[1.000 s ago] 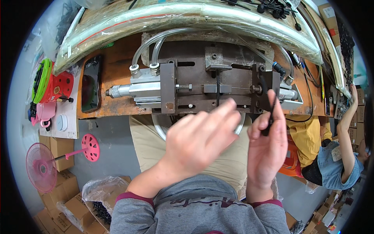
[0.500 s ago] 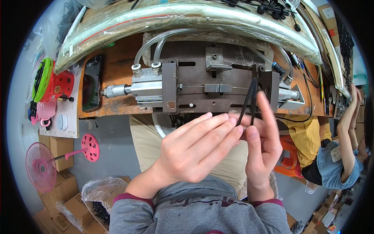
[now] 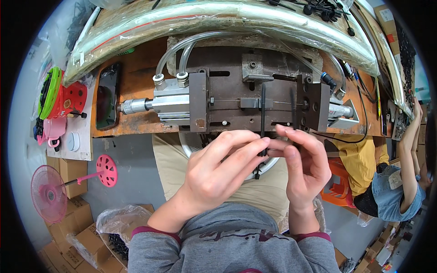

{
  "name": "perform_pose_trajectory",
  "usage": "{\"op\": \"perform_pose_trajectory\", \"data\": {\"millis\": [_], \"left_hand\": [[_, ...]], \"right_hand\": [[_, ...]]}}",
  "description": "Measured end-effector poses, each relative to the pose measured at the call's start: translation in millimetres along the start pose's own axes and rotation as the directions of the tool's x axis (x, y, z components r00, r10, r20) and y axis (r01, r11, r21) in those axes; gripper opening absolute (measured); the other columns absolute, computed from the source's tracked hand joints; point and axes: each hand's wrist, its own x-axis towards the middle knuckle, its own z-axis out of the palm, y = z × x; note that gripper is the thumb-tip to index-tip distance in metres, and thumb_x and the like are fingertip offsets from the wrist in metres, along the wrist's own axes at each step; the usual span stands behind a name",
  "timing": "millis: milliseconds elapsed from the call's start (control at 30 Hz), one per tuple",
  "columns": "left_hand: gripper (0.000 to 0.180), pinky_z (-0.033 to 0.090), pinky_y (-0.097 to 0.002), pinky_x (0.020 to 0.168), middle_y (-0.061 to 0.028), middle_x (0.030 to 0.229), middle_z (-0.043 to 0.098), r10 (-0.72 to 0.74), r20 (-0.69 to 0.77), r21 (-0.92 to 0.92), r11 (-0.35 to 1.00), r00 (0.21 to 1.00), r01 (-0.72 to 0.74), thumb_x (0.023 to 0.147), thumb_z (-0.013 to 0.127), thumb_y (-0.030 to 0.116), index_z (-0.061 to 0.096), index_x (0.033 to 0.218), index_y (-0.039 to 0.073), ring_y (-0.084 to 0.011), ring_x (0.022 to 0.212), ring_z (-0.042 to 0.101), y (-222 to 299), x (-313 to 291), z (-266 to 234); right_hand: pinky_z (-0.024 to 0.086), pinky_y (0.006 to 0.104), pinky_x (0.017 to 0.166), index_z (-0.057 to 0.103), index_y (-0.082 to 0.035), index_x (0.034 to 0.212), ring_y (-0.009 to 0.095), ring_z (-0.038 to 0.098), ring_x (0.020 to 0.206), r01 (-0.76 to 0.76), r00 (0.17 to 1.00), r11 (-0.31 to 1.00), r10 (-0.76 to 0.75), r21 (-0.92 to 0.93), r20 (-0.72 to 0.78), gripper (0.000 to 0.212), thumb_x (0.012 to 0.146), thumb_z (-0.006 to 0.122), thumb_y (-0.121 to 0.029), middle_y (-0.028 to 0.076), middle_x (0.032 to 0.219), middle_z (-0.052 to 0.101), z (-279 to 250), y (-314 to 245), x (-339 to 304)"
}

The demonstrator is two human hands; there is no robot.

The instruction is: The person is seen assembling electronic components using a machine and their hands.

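Observation:
In front of the bench my left hand (image 3: 218, 164) pinches a slim black strip (image 3: 263, 102) between thumb and fingers. It stands upright, its upper end in front of the machine's small middle block (image 3: 255, 103). My right hand (image 3: 309, 166) is close beside it, fingers bent. A second dark strip (image 3: 292, 107), blurred, rises from its fingers. The fingertips of both hands nearly meet, and the strips' lower ends are partly hidden by them. Behind lies a dark metal clamping fixture (image 3: 227, 116) with a silver cylinder (image 3: 172, 105) at the left and another (image 3: 339, 110) at the right.
Clear hoses (image 3: 186, 45) arch over the fixture. A phone (image 3: 108, 95) lies at the left, near a red basket (image 3: 75, 98). Below stand a pink fan (image 3: 49, 193) and cartons (image 3: 75, 214). Black parts (image 3: 325, 13) lie on the upper shelf. At right a co-worker's arm (image 3: 405, 145) reaches up.
The two strips, close together before, are now apart. The left hand's strip has moved left and stands straighter. The right hand's fingers have bent down from a raised position.

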Motion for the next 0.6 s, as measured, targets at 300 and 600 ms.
{"op": "perform_pose_trajectory", "data": {"millis": [300, 600], "left_hand": [[0.025, 0.056, -0.0302, 0.068, -0.0121, 0.125, 0.068, -0.001, 0.207, 0.38, 0.921, 0.978, -0.08, 0.073, 0.078, 0.008, 0.072, 0.097, 0.001, -0.0205, 0.077, 0.07, -2.2, 11.4, 6.2], [0.025, 0.055, -0.029, 0.064, -0.0094, 0.126, 0.068, -0.044, 0.25, 0.398, 0.915, 0.967, -0.061, 0.074, 0.079, 0.011, 0.074, 0.097, 0.004, -0.0187, 0.07, 0.069, 1.0, 19.2, 3.8]], "right_hand": [[0.058, 0.0356, 0.091, 0.051, 0.01, 0.133, 0.035, 0.066, 0.113, 0.012, 0.996, 0.999, -0.008, 0.046, -0.089, 0.038, 0.096, 0.057, 0.003, 0.027, 0.131, 0.058, -5.6, -15.0, 5.0], [0.06, 0.0357, 0.08, 0.05, 0.005, 0.111, 0.029, 0.073, 0.089, 0.057, 0.998, 0.998, -0.057, 0.004, -0.005, 0.035, 0.083, 0.071, 0.011, 0.03, 0.112, 0.066, -27.2, -15.6, 0.8]]}}
